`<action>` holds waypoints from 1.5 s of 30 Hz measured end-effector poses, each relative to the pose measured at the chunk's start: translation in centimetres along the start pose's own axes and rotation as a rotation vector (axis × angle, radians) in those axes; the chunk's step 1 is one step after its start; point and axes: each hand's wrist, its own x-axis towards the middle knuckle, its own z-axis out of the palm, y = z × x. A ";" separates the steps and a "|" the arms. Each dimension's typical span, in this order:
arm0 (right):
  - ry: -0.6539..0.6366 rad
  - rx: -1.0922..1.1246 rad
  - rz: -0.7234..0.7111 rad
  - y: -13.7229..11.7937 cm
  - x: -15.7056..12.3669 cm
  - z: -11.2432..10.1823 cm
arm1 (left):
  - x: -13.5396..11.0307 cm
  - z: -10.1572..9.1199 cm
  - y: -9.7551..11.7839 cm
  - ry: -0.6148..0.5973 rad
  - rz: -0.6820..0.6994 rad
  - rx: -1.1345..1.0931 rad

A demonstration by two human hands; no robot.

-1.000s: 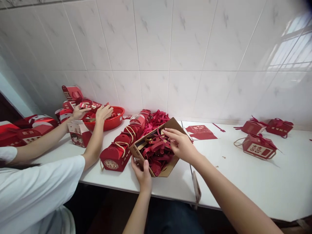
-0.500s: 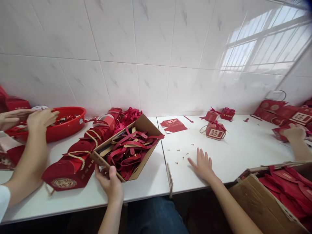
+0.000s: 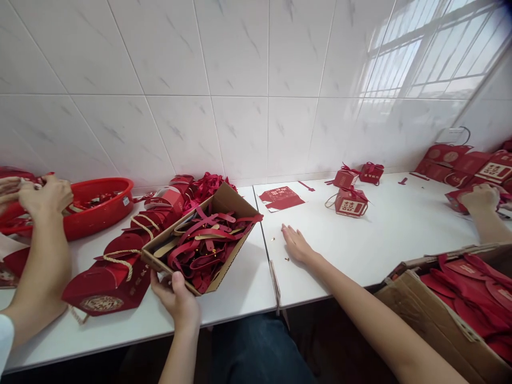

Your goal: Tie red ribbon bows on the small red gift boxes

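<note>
My left hand [image 3: 178,298] grips the near-left corner of a cardboard box [image 3: 234,262], thumb against its outer side. The box sits slantwise, filled with loose red and tan straps [image 3: 212,240] with small gold bits among them. My right hand [image 3: 296,245] lies on the white table [image 3: 316,288], fingers stretched out and pointing left. A few tiny gold-coloured metal pieces [image 3: 287,259] lie close to it; whether more are under the palm is hidden.
Finished red gift boxes [image 3: 110,285] with rope handles line up left of the cardboard box. A red basin [image 3: 100,210] and a co-worker's hands [image 3: 44,194] are beyond. Small red boxes [image 3: 350,202] and a flat red card [image 3: 282,198] stand at the back. A large carton [image 3: 432,320] sits at right, near another person's hand [image 3: 480,201].
My right hand has slid left over the table, and fewer of the scattered gold pieces show. My left hand keeps its hold on the cardboard box. The view has shifted slightly.
</note>
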 end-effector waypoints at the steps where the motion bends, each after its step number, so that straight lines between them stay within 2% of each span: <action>1: -0.016 0.043 -0.033 -0.5 0.3 0.2 | 0.0 0.0 0.0 -0.003 -0.003 -0.004; 5: -0.058 0.204 -0.099 -1.4 2.1 0.1 | 0.0 0.1 0.1 -0.001 -0.022 -0.026; 11: -0.059 0.327 -0.090 -0.9 5.0 -0.5 | -0.1 0.0 0.4 -0.005 -0.035 0.013; 15: -0.207 0.366 -0.123 -1.0 6.2 -0.4 | -0.2 0.1 0.8 -0.007 -0.049 0.007; 19: -0.315 0.395 -0.166 -0.8 5.6 -0.6 | -0.3 0.2 1.0 -0.007 -0.039 0.006; 27: -0.334 0.420 -0.233 -1.1 4.0 -1.2 | -0.3 0.1 0.6 -0.002 -0.029 0.035; 33: -0.475 0.167 -0.396 -1.7 4.0 -0.9 | -0.4 0.3 0.8 0.000 -0.022 0.000; 45: -0.390 0.165 -0.426 -0.5 3.9 -0.9 | -0.5 0.7 1.3 0.004 -0.022 -0.025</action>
